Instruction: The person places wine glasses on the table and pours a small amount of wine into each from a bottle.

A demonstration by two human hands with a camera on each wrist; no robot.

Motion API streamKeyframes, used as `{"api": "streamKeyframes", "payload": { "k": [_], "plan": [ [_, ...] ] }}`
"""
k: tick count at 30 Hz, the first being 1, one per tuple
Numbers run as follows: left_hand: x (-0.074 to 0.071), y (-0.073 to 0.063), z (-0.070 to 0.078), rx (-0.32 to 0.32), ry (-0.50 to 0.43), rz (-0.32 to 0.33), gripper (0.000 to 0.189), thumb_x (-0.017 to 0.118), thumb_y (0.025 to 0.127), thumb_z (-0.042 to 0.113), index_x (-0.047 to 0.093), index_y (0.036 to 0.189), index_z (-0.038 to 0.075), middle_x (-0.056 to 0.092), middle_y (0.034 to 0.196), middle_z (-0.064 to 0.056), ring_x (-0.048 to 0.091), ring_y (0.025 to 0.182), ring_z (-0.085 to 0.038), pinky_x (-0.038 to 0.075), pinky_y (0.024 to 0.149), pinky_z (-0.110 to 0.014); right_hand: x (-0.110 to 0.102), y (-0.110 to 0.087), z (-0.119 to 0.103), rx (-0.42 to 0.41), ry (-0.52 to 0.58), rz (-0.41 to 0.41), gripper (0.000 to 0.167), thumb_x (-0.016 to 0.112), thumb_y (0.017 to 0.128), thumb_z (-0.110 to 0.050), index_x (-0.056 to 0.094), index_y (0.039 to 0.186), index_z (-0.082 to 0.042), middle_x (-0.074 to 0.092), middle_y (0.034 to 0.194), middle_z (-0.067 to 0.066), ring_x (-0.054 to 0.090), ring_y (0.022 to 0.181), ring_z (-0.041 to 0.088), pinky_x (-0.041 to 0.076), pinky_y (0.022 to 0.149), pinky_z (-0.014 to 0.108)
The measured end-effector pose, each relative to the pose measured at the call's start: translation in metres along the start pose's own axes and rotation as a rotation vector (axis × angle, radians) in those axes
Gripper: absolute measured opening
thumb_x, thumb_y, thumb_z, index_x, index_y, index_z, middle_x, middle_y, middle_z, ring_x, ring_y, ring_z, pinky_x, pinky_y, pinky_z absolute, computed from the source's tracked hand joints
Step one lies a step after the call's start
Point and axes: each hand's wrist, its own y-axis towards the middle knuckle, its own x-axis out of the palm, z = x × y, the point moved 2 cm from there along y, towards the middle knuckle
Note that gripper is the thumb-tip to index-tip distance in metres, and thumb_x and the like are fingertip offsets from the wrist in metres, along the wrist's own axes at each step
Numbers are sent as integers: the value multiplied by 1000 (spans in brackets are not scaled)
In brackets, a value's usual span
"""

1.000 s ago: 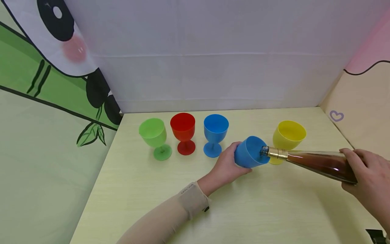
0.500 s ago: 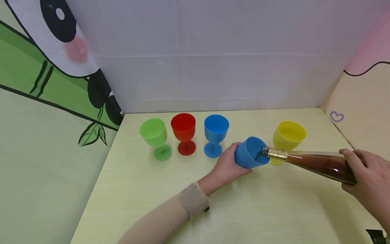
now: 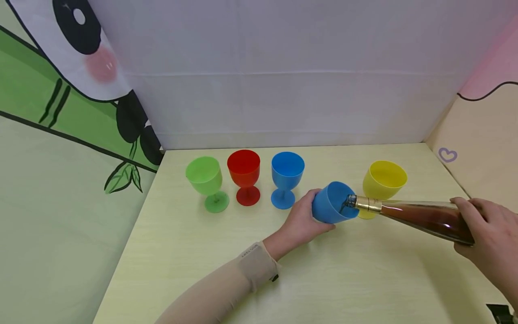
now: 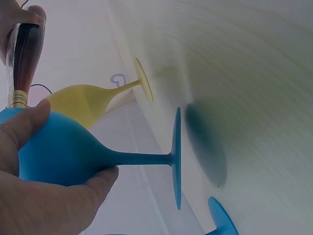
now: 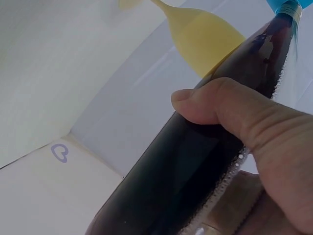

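Left hand [image 3: 301, 221]: fingers curled round the tilted blue goblet [image 3: 327, 208], clear of the desk [image 3: 344, 285]. Right hand [image 3: 491, 229]: fingers gripping the bottle [image 3: 425, 218], mouth inside the goblet. Pouring judged underway; next move likely calls for righting the bottle.

We seem to be in a small screened-off booth set up around a table [image 3: 162, 252]; what building holds it, we cannot tell. Taking the head view as our dial, we see a pale cloth [image 3: 283, 81] with straight creases hanging behind the table at twelve o'clock. Cartoon prints line the sides: a face [image 3: 77, 58] at ten, leaves [image 3: 121, 178] at nine, a pink patch [image 3: 493, 67] at two, a purple heart [image 3: 448, 160] at three.
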Motion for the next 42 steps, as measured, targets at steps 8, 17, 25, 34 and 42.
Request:
{"api": "streamKeyframes", "payload": {
  "k": [8, 17, 25, 34, 42],
  "plan": [
    [0, 2, 0, -4, 13, -1, 85, 92, 77, 17, 44, 148, 17, 54, 142, 3, 50, 131, -25, 45, 104, -49, 1, 0, 1, 7, -4, -5, 109, 86, 22, 17, 53, 125, -1, 49, 111, 36, 46, 94, 59, 33, 83, 68],
    [2, 2, -1, -5, 20, 1, 85, 92, 77, 17, 43, 148, 17, 53, 143, 3, 50, 131, -26, 45, 104, -49, 2, -1, 0, 15, -11, -8, 109, 85, 23, 18, 53, 125, -1, 48, 111, 36, 46, 94, 60, 33, 84, 68],
    [2, 1, -2, -4, 17, 0, 85, 92, 77, 17, 43, 147, 17, 53, 143, 3, 50, 131, -26, 45, 104, -49, 3, -2, 1, 16, 12, 1, 109, 85, 24, 17, 53, 126, -2, 49, 112, 36, 46, 95, 60, 33, 83, 67],
    [2, 1, -2, 4, 14, 1, 84, 92, 77, 17, 44, 147, 16, 54, 142, 2, 50, 130, -26, 45, 104, -49, 3, -2, -1, 12, 7, -1, 109, 85, 23, 18, 53, 126, -1, 49, 111, 35, 46, 94, 59, 33, 83, 67],
    [2, 0, -2, 11, 14, 3, 84, 92, 77, 17, 45, 147, 16, 54, 141, 4, 51, 129, -24, 45, 104, -48, 3, -2, -4, 31, -7, -20, 111, 88, 23, 18, 52, 126, -3, 48, 113, 36, 45, 97, 60, 31, 86, 68]
  ]
}}
